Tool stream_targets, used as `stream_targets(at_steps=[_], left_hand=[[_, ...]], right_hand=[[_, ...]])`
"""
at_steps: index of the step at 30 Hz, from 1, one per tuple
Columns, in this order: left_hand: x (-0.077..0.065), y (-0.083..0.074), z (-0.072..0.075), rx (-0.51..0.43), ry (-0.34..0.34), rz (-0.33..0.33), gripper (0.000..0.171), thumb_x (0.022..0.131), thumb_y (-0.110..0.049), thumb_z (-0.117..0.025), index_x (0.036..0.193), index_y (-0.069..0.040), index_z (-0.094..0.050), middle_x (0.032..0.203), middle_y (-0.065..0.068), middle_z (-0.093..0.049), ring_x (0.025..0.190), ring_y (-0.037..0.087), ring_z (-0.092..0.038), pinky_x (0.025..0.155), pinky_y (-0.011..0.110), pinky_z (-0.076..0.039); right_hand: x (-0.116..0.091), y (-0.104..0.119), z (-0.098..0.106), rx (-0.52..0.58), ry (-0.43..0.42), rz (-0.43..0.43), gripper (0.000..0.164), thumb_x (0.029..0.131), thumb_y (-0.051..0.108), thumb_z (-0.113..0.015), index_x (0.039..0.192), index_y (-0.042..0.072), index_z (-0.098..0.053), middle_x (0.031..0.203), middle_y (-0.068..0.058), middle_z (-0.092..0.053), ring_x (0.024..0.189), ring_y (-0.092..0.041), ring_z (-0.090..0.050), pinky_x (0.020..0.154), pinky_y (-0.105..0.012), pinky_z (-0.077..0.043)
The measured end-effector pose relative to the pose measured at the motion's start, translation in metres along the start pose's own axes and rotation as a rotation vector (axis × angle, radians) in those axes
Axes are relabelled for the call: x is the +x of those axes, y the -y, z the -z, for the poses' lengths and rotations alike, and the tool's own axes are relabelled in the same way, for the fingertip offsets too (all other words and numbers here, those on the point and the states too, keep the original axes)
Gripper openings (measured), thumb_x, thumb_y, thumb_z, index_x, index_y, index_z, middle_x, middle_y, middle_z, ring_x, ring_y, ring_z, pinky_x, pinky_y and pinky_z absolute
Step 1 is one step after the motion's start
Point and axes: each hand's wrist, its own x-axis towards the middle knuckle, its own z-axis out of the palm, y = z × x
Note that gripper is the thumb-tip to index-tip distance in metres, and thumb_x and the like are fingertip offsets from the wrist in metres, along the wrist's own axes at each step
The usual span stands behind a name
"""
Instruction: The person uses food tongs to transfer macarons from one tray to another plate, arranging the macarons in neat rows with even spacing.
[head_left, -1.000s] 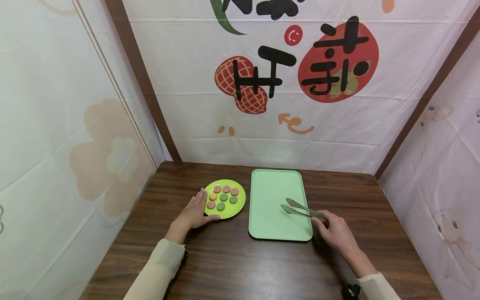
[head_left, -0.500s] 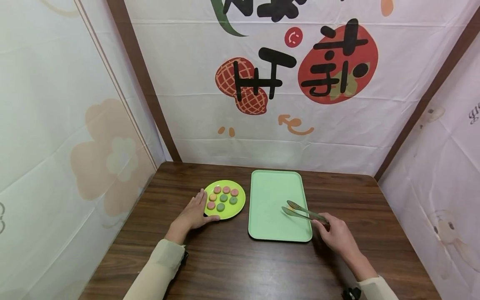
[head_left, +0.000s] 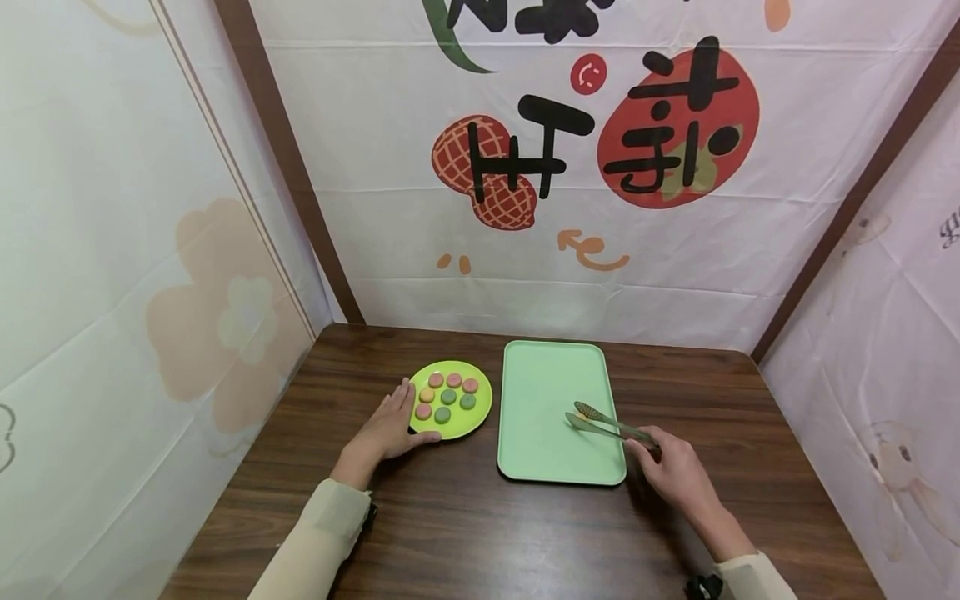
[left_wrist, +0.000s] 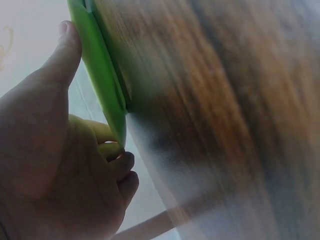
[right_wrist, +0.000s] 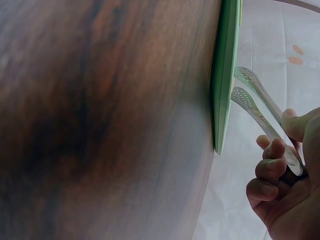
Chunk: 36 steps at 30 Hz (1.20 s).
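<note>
My left hand (head_left: 386,427) rests against the left rim of a round lime-green plate (head_left: 482,410), fingers extended along its side and thumb at the near edge. Small pink, green and yellow macarons (head_left: 447,397) lie on that plate. In the left wrist view, fingertips touch the plate's rim (left_wrist: 100,65). My right hand (head_left: 671,467) grips a pair of metal tongs (head_left: 611,427) over the right part of a light green tray (head_left: 540,375). Perforated tong tips (right_wrist: 245,75) are slightly apart, low over the tray. A small yellowish patch shows between them; what it is, I cannot tell.
Both plate and tray lie on a dark wood-grain table (head_left: 450,533), with a narrow gap between them. Printed white curtains (head_left: 397,242) enclose the table at the back and on both sides. The tray's rim (right_wrist: 227,75) rises a little above the tabletop.
The tong tips have shifted slightly toward me and to the right over the tray, mostly in the first half second. My left hand, the plate and the macarons stay put.
</note>
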Motion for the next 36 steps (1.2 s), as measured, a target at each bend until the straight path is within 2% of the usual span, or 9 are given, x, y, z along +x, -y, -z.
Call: stream_targets(at_steps=[14,24,28,36], left_hand=[[0.001,0.001,-0.001,0.000,0.010,0.006,0.122,0.096,-0.068,-0.069,0.168,0.010,-0.010,0.177,0.029,0.000,0.164,0.043,-0.009,0.134,0.055,-0.012],[0.001,-0.001,0.000,0.012,0.027,0.009,0.121,0.097,-0.068,-0.069,0.168,0.010,-0.008,0.177,0.029,0.000,0.164,0.044,-0.009,0.134,0.054,-0.012],[0.000,-0.002,0.002,0.008,0.029,0.014,0.121,0.097,-0.068,-0.069,0.168,0.009,-0.008,0.177,0.028,0.000,0.165,0.042,-0.008,0.135,0.053,-0.012],[-0.001,-0.005,0.003,0.007,0.015,0.002,0.121,0.096,-0.067,-0.070,0.167,0.011,-0.011,0.176,0.031,-0.002,0.164,0.045,-0.011,0.134,0.055,-0.013]], right_hand=[[0.002,0.000,-0.003,0.015,0.017,0.001,0.022,0.103,0.019,-0.076,0.117,0.003,-0.076,0.080,0.003,-0.067,0.061,-0.007,-0.049,0.056,-0.025,-0.042],[0.007,0.005,-0.009,0.034,0.015,0.052,0.023,0.103,0.021,-0.076,0.117,0.002,-0.076,0.083,0.004,-0.069,0.062,-0.004,-0.051,0.056,-0.025,-0.045],[0.011,0.006,-0.012,0.026,0.005,0.079,0.025,0.103,0.021,-0.076,0.118,0.001,-0.076,0.088,0.002,-0.074,0.066,-0.003,-0.055,0.059,-0.026,-0.049],[0.017,0.015,-0.019,0.032,-0.001,0.091,0.028,0.103,0.024,-0.076,0.119,0.001,-0.076,0.097,-0.006,-0.079,0.073,-0.007,-0.063,0.063,-0.030,-0.054]])
